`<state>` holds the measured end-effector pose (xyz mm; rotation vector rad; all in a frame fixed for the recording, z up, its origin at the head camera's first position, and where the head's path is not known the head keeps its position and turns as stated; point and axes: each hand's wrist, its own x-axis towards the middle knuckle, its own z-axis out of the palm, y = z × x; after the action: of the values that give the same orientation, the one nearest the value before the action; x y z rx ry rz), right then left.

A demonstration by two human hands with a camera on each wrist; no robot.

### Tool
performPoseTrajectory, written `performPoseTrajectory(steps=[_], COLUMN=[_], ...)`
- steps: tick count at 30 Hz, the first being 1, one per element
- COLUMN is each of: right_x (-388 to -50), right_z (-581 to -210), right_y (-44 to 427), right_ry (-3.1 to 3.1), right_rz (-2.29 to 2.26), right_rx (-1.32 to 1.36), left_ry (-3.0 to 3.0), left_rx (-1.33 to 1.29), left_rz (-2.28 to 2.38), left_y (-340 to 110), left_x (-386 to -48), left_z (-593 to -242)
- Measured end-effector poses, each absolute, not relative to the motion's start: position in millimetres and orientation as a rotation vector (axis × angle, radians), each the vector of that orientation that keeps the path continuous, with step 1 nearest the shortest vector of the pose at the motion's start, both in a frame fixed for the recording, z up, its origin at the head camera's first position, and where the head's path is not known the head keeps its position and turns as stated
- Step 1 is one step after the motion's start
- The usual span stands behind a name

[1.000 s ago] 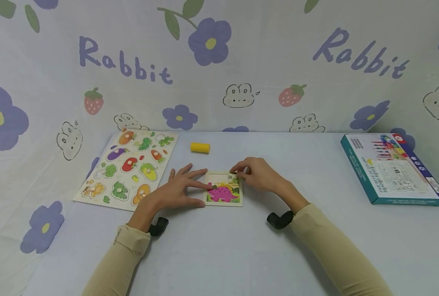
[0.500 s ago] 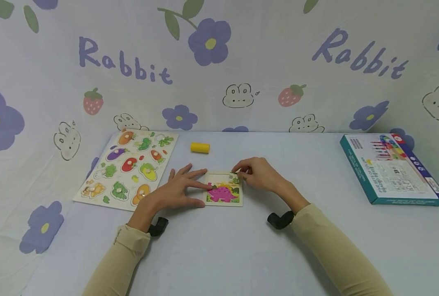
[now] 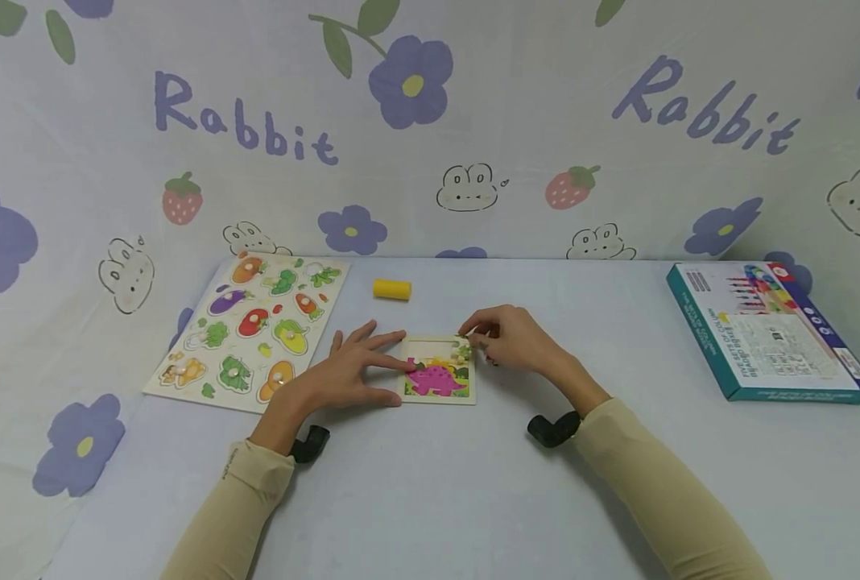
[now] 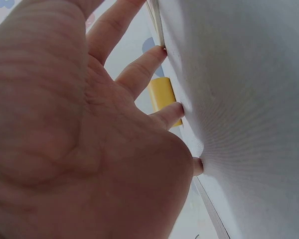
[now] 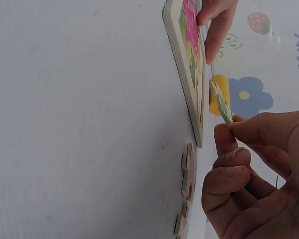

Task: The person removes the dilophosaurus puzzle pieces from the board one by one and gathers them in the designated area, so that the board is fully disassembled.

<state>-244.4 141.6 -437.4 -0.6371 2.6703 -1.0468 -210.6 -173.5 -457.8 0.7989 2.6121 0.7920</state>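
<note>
A small wooden jigsaw tray (image 3: pixel 424 349) with a pink dinosaur picture lies mid-table in the head view; part of its upper row is bare. Spread across its left side, my left hand (image 3: pixel 350 372) touches the border and the picture with straight fingers. At the upper right corner, my right hand (image 3: pixel 506 342) pinches a thin greenish puzzle piece (image 5: pixel 223 105) between thumb and forefinger. This piece is tilted above the tray in the right wrist view. Loose puzzle pieces (image 5: pixel 188 174) lie on the table below that hand, hidden by it in the head view.
Left of the tray lies a vegetable peg board (image 3: pixel 256 330), partly behind the left hand. A yellow cylinder (image 3: pixel 392 290) sits beyond the tray. The boxed set (image 3: pixel 771 334) lies at far right. A printed cloth backdrop (image 3: pixel 502 121) rises behind the table.
My right hand has shifted slightly right along the tray's upper corner, with the puzzle piece still pinched. The left hand has kept its place.
</note>
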Motion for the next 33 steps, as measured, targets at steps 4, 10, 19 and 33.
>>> performPoseTrajectory(steps=[4, 10, 19, 33], right_x=[-244.2, -243.9, -245.7, -243.8], right_z=[-437.1, -437.6, -436.9, -435.2], right_y=[145.2, 157.1, 179.3, 207.5], right_ry=[2.693, 2.697, 2.677, 2.687], right_rz=[-1.064, -1.09, -1.116, -1.101], right_rx=[-0.613, -0.578, -0.535, -0.503], left_ry=[2.609, 2.607, 2.601, 2.603], left_rx=[0.797, 0.796, 0.792, 0.802], left_rz=[0.794, 0.796, 0.798, 0.787], left_y=[-173.9, -173.8, -174.7, -175.2], left_x=[-210.4, -210.1, -210.2, -210.6], left_z=[-457.8, -457.1, -456.1, -458.1])
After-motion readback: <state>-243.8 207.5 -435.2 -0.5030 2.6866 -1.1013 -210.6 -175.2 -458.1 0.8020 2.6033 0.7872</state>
